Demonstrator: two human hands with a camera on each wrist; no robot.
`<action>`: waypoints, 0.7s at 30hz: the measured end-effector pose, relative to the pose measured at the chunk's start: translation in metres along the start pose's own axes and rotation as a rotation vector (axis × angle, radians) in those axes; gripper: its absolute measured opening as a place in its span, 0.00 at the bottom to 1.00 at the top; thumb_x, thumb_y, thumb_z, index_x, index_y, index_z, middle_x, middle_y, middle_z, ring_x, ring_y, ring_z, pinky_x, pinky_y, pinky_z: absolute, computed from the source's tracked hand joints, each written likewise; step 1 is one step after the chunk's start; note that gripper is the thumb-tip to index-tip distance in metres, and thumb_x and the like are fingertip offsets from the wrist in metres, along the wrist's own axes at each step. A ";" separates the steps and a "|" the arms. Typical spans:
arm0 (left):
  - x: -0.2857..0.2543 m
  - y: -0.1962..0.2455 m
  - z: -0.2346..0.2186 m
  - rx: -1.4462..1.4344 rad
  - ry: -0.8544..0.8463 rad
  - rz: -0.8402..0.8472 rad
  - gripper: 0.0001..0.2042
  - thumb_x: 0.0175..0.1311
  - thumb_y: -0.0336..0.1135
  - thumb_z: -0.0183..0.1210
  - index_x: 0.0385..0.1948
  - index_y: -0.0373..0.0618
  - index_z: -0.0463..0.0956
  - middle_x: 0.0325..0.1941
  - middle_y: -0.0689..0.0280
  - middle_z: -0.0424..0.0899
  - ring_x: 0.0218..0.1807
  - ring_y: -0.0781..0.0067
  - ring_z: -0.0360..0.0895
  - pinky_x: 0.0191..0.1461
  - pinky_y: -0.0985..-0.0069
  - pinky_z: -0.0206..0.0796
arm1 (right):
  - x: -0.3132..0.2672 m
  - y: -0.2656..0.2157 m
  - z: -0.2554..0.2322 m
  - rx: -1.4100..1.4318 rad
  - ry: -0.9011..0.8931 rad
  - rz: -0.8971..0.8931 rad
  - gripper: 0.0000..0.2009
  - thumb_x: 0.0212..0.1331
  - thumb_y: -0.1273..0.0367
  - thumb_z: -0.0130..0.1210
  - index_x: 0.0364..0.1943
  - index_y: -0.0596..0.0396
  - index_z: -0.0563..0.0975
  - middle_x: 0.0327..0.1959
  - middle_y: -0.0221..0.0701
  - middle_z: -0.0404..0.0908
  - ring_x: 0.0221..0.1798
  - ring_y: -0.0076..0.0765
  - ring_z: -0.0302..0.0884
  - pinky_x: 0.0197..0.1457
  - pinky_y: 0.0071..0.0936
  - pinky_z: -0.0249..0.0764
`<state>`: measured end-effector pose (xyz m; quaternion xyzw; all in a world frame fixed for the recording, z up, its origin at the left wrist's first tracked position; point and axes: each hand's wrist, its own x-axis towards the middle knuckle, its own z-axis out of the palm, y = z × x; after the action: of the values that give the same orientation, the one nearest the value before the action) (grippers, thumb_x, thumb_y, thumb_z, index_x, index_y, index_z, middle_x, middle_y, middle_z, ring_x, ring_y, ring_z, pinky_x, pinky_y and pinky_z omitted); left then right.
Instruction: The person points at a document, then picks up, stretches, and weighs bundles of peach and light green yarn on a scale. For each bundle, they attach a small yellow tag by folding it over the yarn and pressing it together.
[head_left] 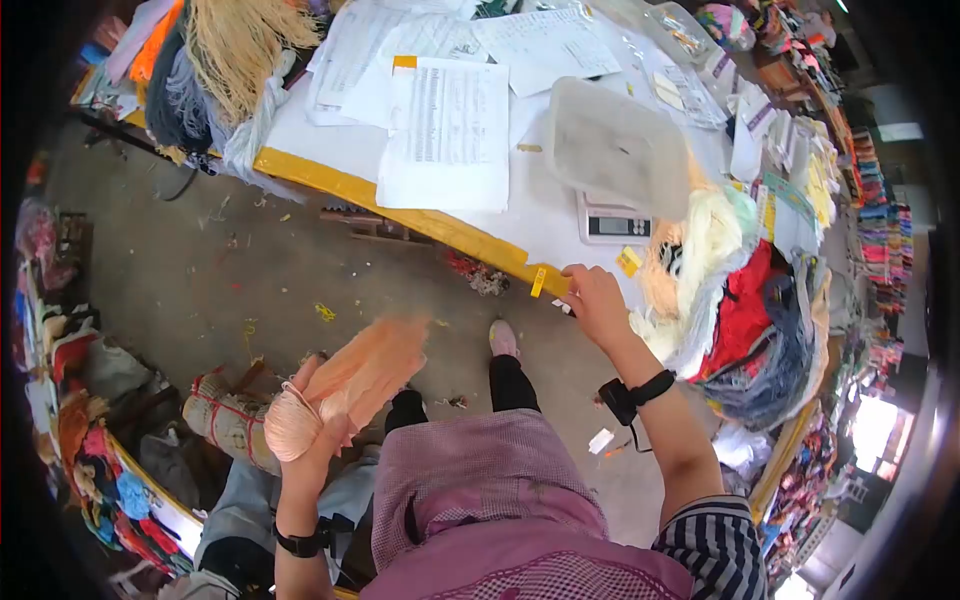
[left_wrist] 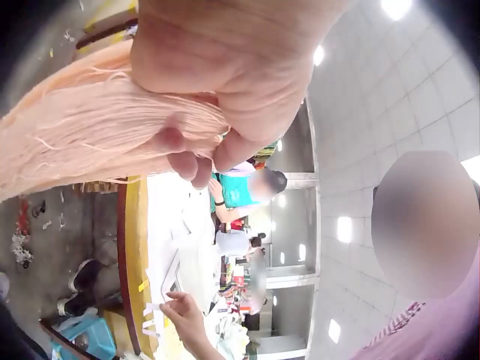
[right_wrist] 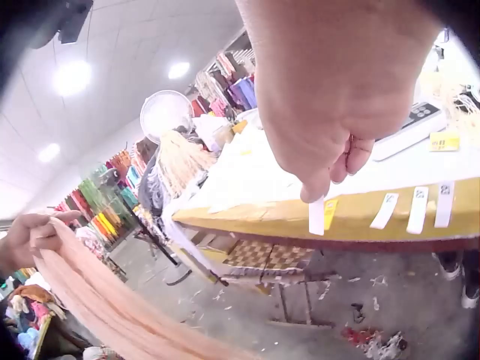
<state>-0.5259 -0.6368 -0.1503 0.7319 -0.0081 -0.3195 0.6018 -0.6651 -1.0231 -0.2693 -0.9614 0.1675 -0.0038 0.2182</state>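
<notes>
Peach yarn is gripped by the left hand; a white tag is pinched by the right hand. Unreadable print on 3 labels is shown only from the right wrist.

left hand curled, gripping; right hand pinching, arm outstretched.

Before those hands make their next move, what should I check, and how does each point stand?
1. Left hand grips the yarn: ok.
2. Right hand pinches a white label: ok.
3. That label free of the table edge: cannot tell; the fingers hide its top.
4. Yarn and label together: not ok; they are apart.
5. More labels at hand: ok; three hang along the edge.
6. Scale reading: cannot tell; too small.
</notes>
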 end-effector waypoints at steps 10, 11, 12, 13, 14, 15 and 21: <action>0.004 0.050 0.057 -0.029 0.124 -0.030 0.34 0.60 0.26 0.58 0.68 0.42 0.51 0.28 0.68 0.78 0.24 0.84 0.73 0.23 0.89 0.61 | 0.036 0.047 0.031 0.104 -0.121 -0.081 0.19 0.40 0.68 0.66 0.38 0.49 0.71 0.30 0.30 0.76 0.38 0.42 0.73 0.44 0.39 0.62; 0.004 0.053 0.059 -0.012 0.132 -0.028 0.34 0.60 0.26 0.58 0.68 0.42 0.51 0.28 0.68 0.78 0.24 0.84 0.73 0.23 0.89 0.61 | 0.037 0.046 0.029 0.109 -0.123 -0.028 0.21 0.37 0.67 0.67 0.37 0.49 0.70 0.30 0.30 0.75 0.39 0.43 0.73 0.44 0.39 0.61; 0.004 0.055 0.060 -0.011 0.128 -0.035 0.34 0.60 0.26 0.58 0.68 0.42 0.51 0.28 0.67 0.78 0.24 0.84 0.73 0.24 0.89 0.62 | 0.037 0.045 0.028 0.112 -0.126 0.030 0.22 0.35 0.66 0.68 0.36 0.49 0.70 0.30 0.30 0.75 0.39 0.43 0.73 0.44 0.39 0.61; 0.006 0.056 0.061 -0.011 0.120 -0.042 0.35 0.60 0.27 0.58 0.69 0.42 0.51 0.28 0.67 0.78 0.25 0.84 0.73 0.24 0.89 0.62 | 0.038 0.045 0.027 0.127 -0.123 0.034 0.22 0.35 0.66 0.68 0.36 0.49 0.70 0.30 0.30 0.75 0.39 0.43 0.73 0.44 0.39 0.61; 0.007 0.057 0.062 -0.020 0.114 -0.055 0.35 0.60 0.27 0.59 0.69 0.42 0.50 0.28 0.67 0.79 0.25 0.84 0.73 0.25 0.88 0.62 | 0.040 0.044 0.023 0.132 -0.124 0.064 0.23 0.33 0.65 0.69 0.35 0.48 0.69 0.29 0.30 0.75 0.39 0.43 0.73 0.44 0.39 0.60; 0.010 0.058 0.061 -0.011 0.108 -0.055 0.35 0.60 0.27 0.59 0.69 0.42 0.50 0.28 0.67 0.79 0.25 0.84 0.73 0.25 0.88 0.62 | 0.041 0.044 0.020 0.132 -0.123 0.095 0.24 0.30 0.64 0.70 0.35 0.48 0.69 0.29 0.30 0.74 0.39 0.43 0.72 0.44 0.39 0.60; 0.027 0.053 0.054 0.002 0.040 -0.062 0.34 0.61 0.27 0.58 0.69 0.42 0.50 0.30 0.66 0.79 0.25 0.84 0.73 0.25 0.88 0.62 | 0.041 0.038 0.017 0.018 -0.141 0.221 0.25 0.27 0.63 0.72 0.32 0.48 0.69 0.29 0.29 0.74 0.41 0.41 0.72 0.43 0.38 0.59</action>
<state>-0.5105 -0.7095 -0.1194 0.7387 0.0264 -0.3233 0.5909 -0.6369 -1.0618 -0.3037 -0.9330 0.2564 0.0865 0.2372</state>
